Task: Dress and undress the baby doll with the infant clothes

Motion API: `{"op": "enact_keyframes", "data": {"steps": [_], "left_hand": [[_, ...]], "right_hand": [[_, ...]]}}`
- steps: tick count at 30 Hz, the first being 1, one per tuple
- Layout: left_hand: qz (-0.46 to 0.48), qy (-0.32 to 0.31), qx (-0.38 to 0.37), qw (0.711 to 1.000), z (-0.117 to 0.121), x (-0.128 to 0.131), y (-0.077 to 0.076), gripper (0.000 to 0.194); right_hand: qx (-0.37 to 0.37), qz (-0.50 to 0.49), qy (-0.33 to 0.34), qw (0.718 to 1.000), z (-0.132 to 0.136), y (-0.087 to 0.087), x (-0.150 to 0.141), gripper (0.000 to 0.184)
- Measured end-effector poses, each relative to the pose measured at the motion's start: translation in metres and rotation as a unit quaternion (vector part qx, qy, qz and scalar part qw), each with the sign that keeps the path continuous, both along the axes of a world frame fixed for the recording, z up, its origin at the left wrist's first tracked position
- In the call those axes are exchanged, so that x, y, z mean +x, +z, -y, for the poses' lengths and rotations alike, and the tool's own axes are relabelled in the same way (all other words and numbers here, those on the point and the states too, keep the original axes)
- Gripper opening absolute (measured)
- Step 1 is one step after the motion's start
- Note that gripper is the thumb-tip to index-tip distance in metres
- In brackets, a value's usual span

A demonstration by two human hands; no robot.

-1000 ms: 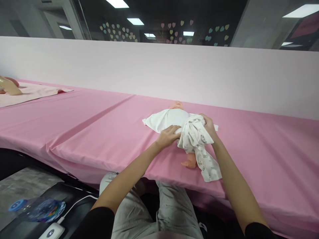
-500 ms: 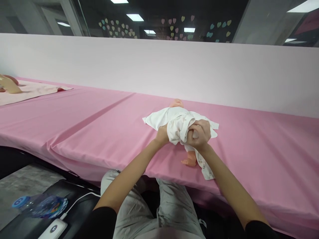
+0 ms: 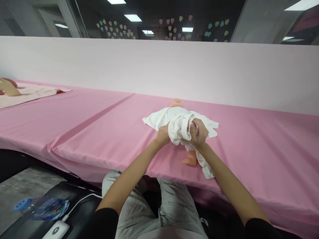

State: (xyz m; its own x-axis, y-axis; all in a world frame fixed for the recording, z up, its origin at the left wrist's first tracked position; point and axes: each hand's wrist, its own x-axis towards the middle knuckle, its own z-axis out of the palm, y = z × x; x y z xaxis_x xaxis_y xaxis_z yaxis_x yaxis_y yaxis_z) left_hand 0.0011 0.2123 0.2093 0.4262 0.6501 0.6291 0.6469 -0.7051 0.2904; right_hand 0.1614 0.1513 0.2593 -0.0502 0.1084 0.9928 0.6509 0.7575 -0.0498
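A baby doll (image 3: 176, 103) lies on its back on the pink-covered table, its head toward the wall. White baby clothes (image 3: 161, 117) with a small print cover its body and spread out to both sides. One bare foot (image 3: 190, 158) of the doll points toward me. My left hand (image 3: 163, 134) grips the bunched part of the garment from the left, its fingertips hidden behind the cloth. On the other side my right hand (image 3: 198, 133) is closed at the rolled opening of the same bunch, with a bit of the doll's skin colour showing inside. A loose trouser leg (image 3: 207, 169) hangs toward the front edge.
The pink table cover (image 3: 99, 116) runs up to a white wall (image 3: 159, 66). At far left a doll's limb (image 3: 10, 88) rests on a pale cloth (image 3: 32, 93). A water bottle (image 3: 45, 207) and a white power bank (image 3: 56, 229) with a cable lie on a black seat.
My right hand has shifted slightly and its fingers have turned at the cloth opening, which shows wider. The left hand keeps its hold. The view has moved a little.
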Motion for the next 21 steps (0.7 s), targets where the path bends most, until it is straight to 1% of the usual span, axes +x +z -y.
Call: {"op": "enact_keyframes", "data": {"steps": [4,5,6,7,9,10,11,12,14,16,18,21], "left_hand": [[-0.009,0.004,-0.006,1.0,-0.004,-0.001,-0.004,0.046],[-0.01,0.006,-0.007,1.0,-0.004,-0.001,-0.004,0.047],[-0.01,0.008,-0.008,1.0,-0.004,0.0,-0.003,0.048],[-0.007,0.01,-0.008,1.0,-0.003,0.001,-0.002,0.049],[0.004,0.015,-0.01,1.0,0.0,0.002,0.001,0.05],[0.008,0.018,-0.011,1.0,0.001,0.002,0.002,0.048],[0.008,0.019,-0.011,1.0,0.003,0.003,0.004,0.046],[0.006,0.021,-0.011,1.0,0.004,0.002,0.005,0.044],[-0.007,0.022,-0.011,1.0,0.004,0.002,0.004,0.038],[-0.022,0.022,-0.008,0.999,0.003,0.001,0.002,0.033],[-0.031,0.022,-0.003,0.999,0.001,0.001,0.0,0.031],[-0.023,0.015,0.0,1.0,-0.002,0.0,-0.004,0.032]], "right_hand": [[-0.118,-0.042,0.013,0.992,-0.004,-0.006,0.0,0.025],[-0.136,-0.059,0.021,0.989,-0.005,-0.006,0.0,0.024],[-0.134,-0.085,0.029,0.987,-0.006,-0.006,0.0,0.022],[-0.109,-0.115,0.03,0.987,-0.005,-0.006,0.0,0.02],[-0.014,-0.163,0.008,0.986,-0.002,-0.002,-0.001,0.015],[0.037,-0.162,-0.014,0.986,0.001,0.0,-0.002,0.013],[0.077,-0.14,-0.038,0.986,0.004,0.002,-0.003,0.011],[0.102,-0.097,-0.059,0.988,0.008,0.003,-0.004,0.011],[0.128,0.01,-0.083,0.988,0.015,0.004,-0.007,0.014],[0.14,0.085,-0.081,0.983,0.019,0.004,-0.011,0.017],[0.142,0.084,-0.061,0.984,0.018,0.004,-0.014,0.022],[0.118,0.015,-0.034,0.992,0.012,0.003,-0.014,0.026]]}}
